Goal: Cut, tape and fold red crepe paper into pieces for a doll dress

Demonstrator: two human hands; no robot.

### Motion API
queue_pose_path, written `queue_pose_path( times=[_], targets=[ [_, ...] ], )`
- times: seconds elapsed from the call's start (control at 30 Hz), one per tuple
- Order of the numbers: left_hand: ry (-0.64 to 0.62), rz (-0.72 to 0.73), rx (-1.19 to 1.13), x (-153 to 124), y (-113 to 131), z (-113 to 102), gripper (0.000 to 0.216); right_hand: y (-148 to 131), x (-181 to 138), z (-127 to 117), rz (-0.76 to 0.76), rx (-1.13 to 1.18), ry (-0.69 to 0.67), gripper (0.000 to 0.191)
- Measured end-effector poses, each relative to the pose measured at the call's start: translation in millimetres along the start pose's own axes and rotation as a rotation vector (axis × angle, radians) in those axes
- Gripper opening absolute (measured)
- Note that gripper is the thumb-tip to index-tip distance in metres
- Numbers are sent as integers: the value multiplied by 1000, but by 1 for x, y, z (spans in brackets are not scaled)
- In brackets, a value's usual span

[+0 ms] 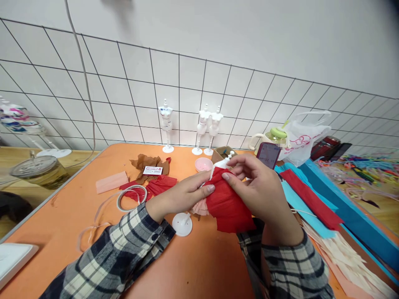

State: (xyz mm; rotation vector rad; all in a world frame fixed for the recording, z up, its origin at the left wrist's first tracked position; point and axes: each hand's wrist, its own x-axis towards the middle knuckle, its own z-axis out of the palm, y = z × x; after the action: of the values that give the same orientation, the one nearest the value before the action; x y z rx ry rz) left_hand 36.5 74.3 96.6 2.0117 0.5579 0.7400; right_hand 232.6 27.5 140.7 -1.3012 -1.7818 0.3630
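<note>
Between my hands, a small white mannequin (220, 163) leans at a tilt, its round base (182, 224) showing below my left wrist. Red crepe paper (230, 207) drapes over its front, and pleated pink paper (201, 207) shows underneath. My left hand (190, 191) wraps round the mannequin's body, thumb pressing the red paper's left edge. My right hand (254, 178) pinches the top edge of that paper between thumb and fingers, near the mannequin's neck.
White mannequins (166, 124) stand against the wall grid. At left lie a tape roll (132, 198), brown paper (143, 162), red scraps and a pink strip (111, 182). A pink bowl (203, 164), phone (268, 155), plastic bag (307, 137) and folded blue paper (301, 203) are behind and right.
</note>
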Motion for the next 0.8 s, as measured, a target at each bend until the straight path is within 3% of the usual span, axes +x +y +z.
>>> queue_pose_path(
  times=[0.17,0.23,0.33,0.53,0.7,0.8],
  targets=[
    [131,-100,-168,-5,-4,-7,43,4,-1,0,113,241,-169,48],
    [163,-131,-202,-8,-3,-12,43,5,-1,0,122,241,-249,41],
    [143,-148,-187,-9,1,-16,40,3,0,-2,91,140,-294,16],
    [33,-88,-141,-5,4,-10,41,-2,0,-4,-70,66,-153,6],
    [33,-75,-143,-3,3,-6,43,-5,-3,-1,-106,172,-49,45],
    [18,-81,-162,-4,4,-4,42,-4,-3,-1,-141,121,-13,35]
  ],
)
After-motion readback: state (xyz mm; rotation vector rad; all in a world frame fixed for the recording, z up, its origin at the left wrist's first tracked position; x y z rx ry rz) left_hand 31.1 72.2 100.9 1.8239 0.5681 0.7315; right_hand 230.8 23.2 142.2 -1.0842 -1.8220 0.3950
